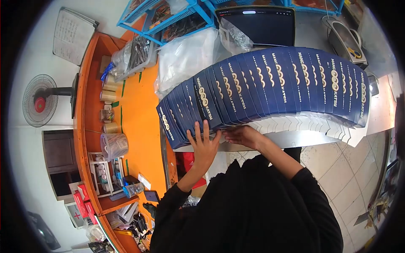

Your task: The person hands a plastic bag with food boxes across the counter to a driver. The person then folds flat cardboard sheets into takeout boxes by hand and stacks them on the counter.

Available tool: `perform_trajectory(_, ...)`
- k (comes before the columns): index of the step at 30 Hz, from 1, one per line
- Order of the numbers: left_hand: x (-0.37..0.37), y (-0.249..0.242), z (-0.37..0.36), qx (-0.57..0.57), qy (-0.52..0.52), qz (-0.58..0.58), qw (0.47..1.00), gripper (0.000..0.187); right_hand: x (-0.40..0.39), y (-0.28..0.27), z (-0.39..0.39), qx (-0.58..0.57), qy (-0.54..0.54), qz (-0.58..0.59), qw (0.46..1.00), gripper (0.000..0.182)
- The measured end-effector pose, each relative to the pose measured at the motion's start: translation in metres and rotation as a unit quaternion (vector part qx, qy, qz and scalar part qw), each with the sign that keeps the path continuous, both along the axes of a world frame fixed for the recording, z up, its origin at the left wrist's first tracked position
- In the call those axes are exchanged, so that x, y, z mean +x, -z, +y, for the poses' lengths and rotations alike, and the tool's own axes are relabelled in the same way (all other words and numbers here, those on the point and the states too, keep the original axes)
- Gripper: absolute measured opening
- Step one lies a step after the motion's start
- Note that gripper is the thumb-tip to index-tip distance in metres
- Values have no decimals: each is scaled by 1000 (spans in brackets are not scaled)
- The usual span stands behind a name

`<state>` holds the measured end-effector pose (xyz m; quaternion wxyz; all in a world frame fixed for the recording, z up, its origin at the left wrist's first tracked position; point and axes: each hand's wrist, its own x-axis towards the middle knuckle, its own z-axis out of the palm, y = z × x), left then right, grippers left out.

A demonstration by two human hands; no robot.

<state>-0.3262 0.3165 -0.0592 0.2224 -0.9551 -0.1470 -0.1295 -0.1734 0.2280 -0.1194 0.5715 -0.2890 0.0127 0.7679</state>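
Observation:
A long curved row of dark blue printed cartons (261,86), lettered "MANG KATSU", lies fanned and overlapping across the metal worktop. White flaps or edges (295,122) show along the row's near side. My left hand (204,147) rests with fingers spread on the near edge of the cartons, towards the row's left end. Just right of it, my right hand (244,137) reaches leftward with its fingers stretched out against the same lower edge. Its fingertips come close to my left thumb. Part of what the right fingers touch is hidden under the carton edge.
Behind the row lie clear plastic bags (187,55) and a dark-screened tablet (257,27). Blue plastic racks (177,21) stand at the back. Left is an orange desk (143,126) with tape rolls and containers. A metal holder (344,38) with scissors stands back right.

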Motion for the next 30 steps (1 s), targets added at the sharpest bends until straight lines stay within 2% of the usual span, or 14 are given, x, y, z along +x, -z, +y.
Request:
perform_trajectory(7, 2, 3, -4, 6, -26, 17, 999, 24, -2, -9, -4, -1, 6, -41, 999, 26)
perform_trajectory(8, 4, 5, -5, 10, -38, 11, 999, 22, -3, -12, -7, 13, -37, -236, 971, 30)
perform_trajectory(9, 6, 6, -5, 9, -36, 11, 999, 22, -4, -14, -10, 25, -79, -421, 903, 34)
perform_trajectory(10, 8, 7, -6, 17, -36, -3, 999, 20, -8, -16, -17, 24, -78, -421, 904, 34)
perform_trajectory(11, 9, 7, -6, 24, -35, -17, 999, 17, -12, -16, -25, 70, -33, -682, 728, 38)
perform_trajectory(12, 9, 7, -6, 23, -35, -16, 999, 17, -14, -15, -31, 111, 13, -872, 477, 43)
perform_trajectory(13, 10, 6, -6, 28, -33, -14, 999, 14, -11, -13, -35, 131, 23, -909, 394, 42)
perform_trajectory(14, 10, 6, -6, 33, -31, -12, 999, 11, -9, -11, -36, 130, 22, -909, 394, 42)
perform_trajectory(16, 11, 6, -6, 30, -30, -17, 999, 10, -6, 0, -32, 190, 97, -916, 340, 35)
perform_trajectory(20, 12, 9, -6, 30, -30, -41, 998, 6, 1, 21, -22, 269, 104, -896, 337, 25)
perform_trajectory(22, 11, 11, -4, 31, -25, -44, 998, 7, 4, 20, -18, 261, 20, -903, 340, 19)
perform_trajectory(23, 9, 12, -3, 31, -22, -46, 998, 7, 4, 19, -19, 260, 22, -903, 341, 19)
perform_trajectory(25, 9, 13, -2, 34, -22, -48, 998, 7, 7, 16, -23, 315, 68, -911, 256, 22)
perform_trajectory(30, 11, 13, -3, 31, -25, -65, 997, 7, 8, 23, -26, 317, 94, -901, 280, 25)
